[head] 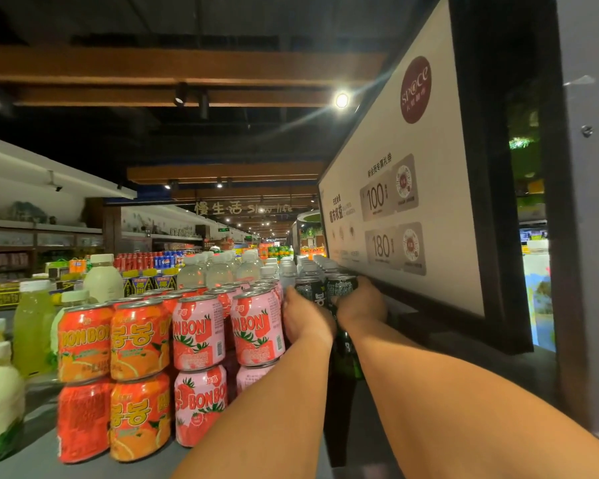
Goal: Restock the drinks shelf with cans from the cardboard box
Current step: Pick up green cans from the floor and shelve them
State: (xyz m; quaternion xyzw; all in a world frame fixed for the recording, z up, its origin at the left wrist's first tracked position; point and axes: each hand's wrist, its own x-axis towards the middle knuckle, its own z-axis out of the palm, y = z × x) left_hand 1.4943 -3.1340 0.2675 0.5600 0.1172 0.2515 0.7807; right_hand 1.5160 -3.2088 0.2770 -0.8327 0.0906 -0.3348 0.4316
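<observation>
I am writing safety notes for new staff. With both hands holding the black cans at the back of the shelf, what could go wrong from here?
1. The left hand and right hand each grip a black can on an upper layer; a tilted can may topple.
2. The left forearm passes close beside the stacked pink cans; a nudge could knock them over.
3. The framed sign leans right beside the right hand, so knuckles might hit it.

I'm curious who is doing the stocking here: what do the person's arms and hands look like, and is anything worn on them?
Both forearms are bare as far up as the picture shows: no sleeves in view. The left hand and the right hand wear no gloves, and I can see no watch, bracelet or ring on either, though the fingers are partly hidden. There are no markings on the arms.
</observation>
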